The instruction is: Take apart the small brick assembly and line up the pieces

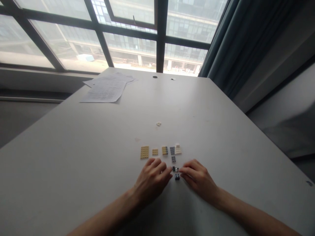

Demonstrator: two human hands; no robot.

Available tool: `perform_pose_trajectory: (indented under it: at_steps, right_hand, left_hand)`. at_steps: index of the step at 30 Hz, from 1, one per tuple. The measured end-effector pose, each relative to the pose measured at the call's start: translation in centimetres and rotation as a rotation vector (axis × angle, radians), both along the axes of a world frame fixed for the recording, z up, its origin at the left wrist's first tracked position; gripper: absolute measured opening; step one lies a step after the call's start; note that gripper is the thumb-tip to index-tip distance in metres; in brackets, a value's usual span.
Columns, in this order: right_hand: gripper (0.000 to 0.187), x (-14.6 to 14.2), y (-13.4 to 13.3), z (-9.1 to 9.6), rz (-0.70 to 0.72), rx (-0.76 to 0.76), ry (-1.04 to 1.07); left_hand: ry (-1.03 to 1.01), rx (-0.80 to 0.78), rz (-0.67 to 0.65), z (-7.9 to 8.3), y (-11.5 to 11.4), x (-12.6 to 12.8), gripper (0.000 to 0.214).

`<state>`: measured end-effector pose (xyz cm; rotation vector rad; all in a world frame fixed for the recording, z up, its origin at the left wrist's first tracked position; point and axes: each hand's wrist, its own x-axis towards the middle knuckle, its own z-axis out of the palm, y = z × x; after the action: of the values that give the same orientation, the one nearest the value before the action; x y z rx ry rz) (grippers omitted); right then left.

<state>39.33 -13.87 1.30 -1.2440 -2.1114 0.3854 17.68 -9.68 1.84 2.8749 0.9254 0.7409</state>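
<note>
My left hand (155, 173) rests on the table with its fingers curled. Its fingertips meet the left side of a small black-and-white toy brick piece (175, 169). From the other side, my right hand (198, 177) brings its thumb and fingers together at the same piece's right end. Just below lies a dark toy brick (177, 177), between the two hands. A dark grey studded plate (173, 159) sits right above. Beyond the hands runs a row: a large tan plate (144, 152), a small tan plate (155, 151), a tan-and-grey plate (164, 150), a grey plate (172, 150) and a white piece (178, 149).
A tiny pale piece (158, 124) lies farther out on the white table (110, 131). Printed papers (105, 88) overlap at the far left. Two round holes (155, 77) are near the back edge, before a window (133, 49). A dark curtain (236, 46) hangs at right.
</note>
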Motion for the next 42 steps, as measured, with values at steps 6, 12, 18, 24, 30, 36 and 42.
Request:
perform_pose_trajectory:
  at_steps: [6,12,18,24,30,36,42]
  right_hand:
    - [0.023,0.4,1.0,-0.2,0.079,0.049,-0.091]
    - [0.022,0.3,1.2,-0.4,0.065,0.033,-0.112]
    - [0.021,0.3,1.3,-0.6,0.063,0.028,-0.096]
    - [0.019,0.5,0.6,-0.3,0.077,0.056,-0.022]
    - [0.01,-0.2,0.1,-0.4,0.085,0.035,-0.058]
    - [0.012,-0.4,0.4,-0.9,0.087,0.032,-0.073]
    - [0.015,-0.3,0.2,-0.5,0.064,-0.016,-0.027]
  left_hand:
    - [0.049,-0.005,-0.019,-0.3,0.1,0.1,0.015]
    - [0.068,-0.012,-0.013,-0.2,0.2,0.3,0.016]
    - [0.083,-0.013,-0.004,-0.2,0.3,0.3,0.016]
    - [0.073,-0.021,0.0,-0.5,0.3,0.0,0.022]
    - [0.066,-0.037,0.01,-0.7,0.3,-0.1,0.016]
    - [0.04,-0.014,0.015,-0.7,0.4,-0.1,0.01]
    - [-0.001,0.017,0.028,0.1,0.6,-0.2,0.009]
